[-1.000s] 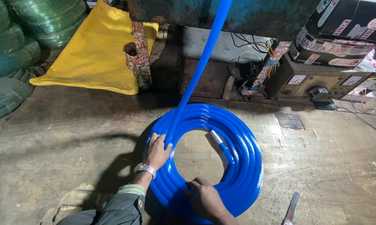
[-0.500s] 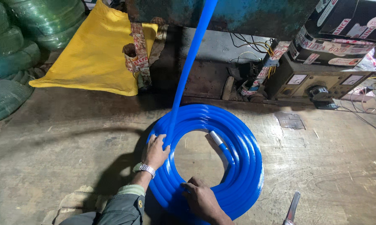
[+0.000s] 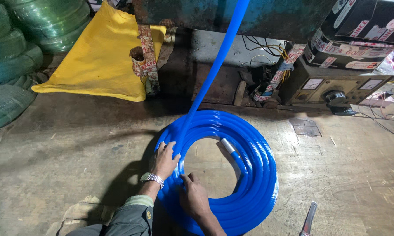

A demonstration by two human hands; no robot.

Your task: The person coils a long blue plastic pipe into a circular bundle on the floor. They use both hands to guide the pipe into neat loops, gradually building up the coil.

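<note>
- Dark cardboard box point(image 3: 367, 22), upper right corner: black sides with white and pink printed bands, resting on top of the metal-cased unit.
- Two small square meter dials point(image 3: 312, 84) with pale faces, on the front panel of the metal-cased unit point(image 3: 336, 85) below the box.
- Yellow sack point(image 3: 103, 57), upper left: flat, plain, lying on the floor.
- Printed tape roll point(image 3: 140, 59), white with red marks, just beside the sack's right edge.
- Green wrapped bundles point(image 3: 26, 39), far left, stacked.
</note>
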